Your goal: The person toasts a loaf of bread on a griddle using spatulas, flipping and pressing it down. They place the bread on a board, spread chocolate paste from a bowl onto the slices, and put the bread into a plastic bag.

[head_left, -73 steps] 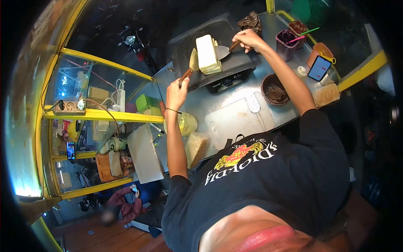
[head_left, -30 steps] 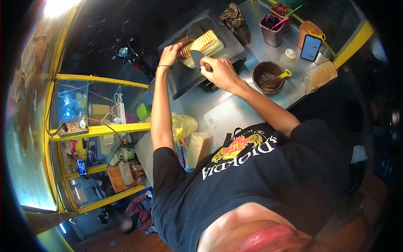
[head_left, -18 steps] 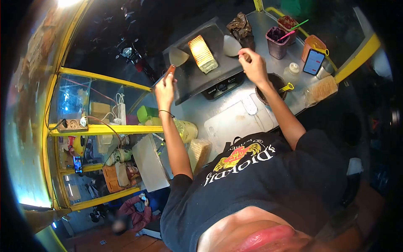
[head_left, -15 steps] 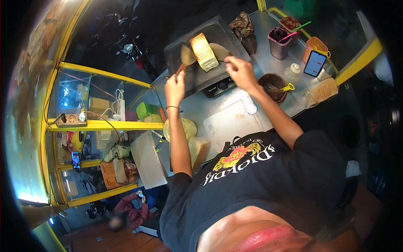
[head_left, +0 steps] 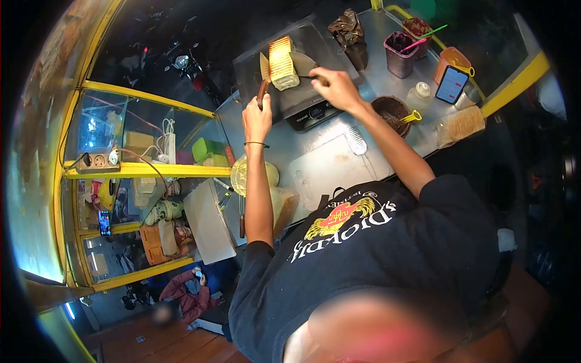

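Note:
On the dark griddle (head_left: 251,78) lies a toasted block of bread (head_left: 281,55), ridged and browned on top, pale at its near end. My left hand (head_left: 257,119) is closed round the wooden handle of a spatula (head_left: 264,68), whose narrow-looking blade stands at the bread's left side. With my right hand (head_left: 339,89) I grip a second spatula (head_left: 301,64); its broad, rounded blade is at the bread's right side. Whether either blade's edge reaches under the bread is hidden.
A crumpled dark bag (head_left: 348,37) stands right of the griddle. Further right are sauce tubs (head_left: 400,57), a phone (head_left: 452,85), a squeeze bottle (head_left: 419,97) and a brown bowl (head_left: 390,115). Nearer me lies a white cutting board (head_left: 330,169). A person (head_left: 190,293) sits at lower left.
The bread has shifted slightly left and away from me, with both spatulas following. The left blade now looks narrower, turned more upright against the bread.

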Demonstrator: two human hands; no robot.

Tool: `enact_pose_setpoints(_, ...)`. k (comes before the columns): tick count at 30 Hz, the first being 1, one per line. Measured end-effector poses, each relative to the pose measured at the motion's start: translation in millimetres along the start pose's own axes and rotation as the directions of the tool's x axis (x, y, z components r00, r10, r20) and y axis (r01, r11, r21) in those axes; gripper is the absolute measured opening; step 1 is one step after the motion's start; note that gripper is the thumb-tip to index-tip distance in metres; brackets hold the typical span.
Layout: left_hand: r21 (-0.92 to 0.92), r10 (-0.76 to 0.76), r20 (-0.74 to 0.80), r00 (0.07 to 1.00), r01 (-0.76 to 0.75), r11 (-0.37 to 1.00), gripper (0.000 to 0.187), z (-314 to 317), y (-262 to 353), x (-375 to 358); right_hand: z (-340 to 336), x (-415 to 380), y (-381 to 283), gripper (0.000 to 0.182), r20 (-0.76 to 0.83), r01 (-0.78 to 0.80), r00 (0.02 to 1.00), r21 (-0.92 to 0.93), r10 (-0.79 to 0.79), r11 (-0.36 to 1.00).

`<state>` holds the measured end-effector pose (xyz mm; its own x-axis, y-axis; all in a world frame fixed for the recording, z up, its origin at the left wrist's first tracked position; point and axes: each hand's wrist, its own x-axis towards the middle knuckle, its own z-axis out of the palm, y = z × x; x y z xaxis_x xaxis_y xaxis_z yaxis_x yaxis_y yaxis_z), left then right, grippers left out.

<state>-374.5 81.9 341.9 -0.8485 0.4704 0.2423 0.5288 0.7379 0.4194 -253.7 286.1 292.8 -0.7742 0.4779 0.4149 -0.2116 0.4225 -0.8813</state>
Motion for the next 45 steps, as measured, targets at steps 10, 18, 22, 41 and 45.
enact_pose_setpoints(10,-0.541,-0.243,0.080,0.967,0.247,0.804,0.047,-2.8,-53.0,-24.2,-45.2,-9.6,14.2,0.045,0.252,-0.359,0.912,0.109,0.323,0.927)
enact_pose_setpoints(18,-0.803,-0.132,0.564,0.815,0.504,-0.317,0.037,41.4,-75.6,-88.7,-190.3,-99.7,-29.7,0.030,0.082,-0.127,0.954,-0.764,0.289,0.633)
enact_pose_setpoints(22,-0.706,-0.093,0.540,0.836,0.391,-0.590,0.033,74.6,-73.0,-116.1,-191.5,-139.0,7.2,0.032,-0.123,-0.410,0.876,-0.700,0.467,0.585)
enact_pose_setpoints(41,-0.662,0.315,0.749,0.583,0.657,0.361,0.053,180.3,61.3,-135.7,-151.7,-125.3,24.8,0.026,0.100,-0.247,0.922,-0.591,0.374,0.768)
enact_pose_setpoints(45,-0.677,0.300,0.736,0.606,0.653,0.341,0.040,178.4,39.9,-134.2,-182.3,-139.4,34.3,0.030,0.016,-0.312,0.939,-0.384,0.344,0.869)
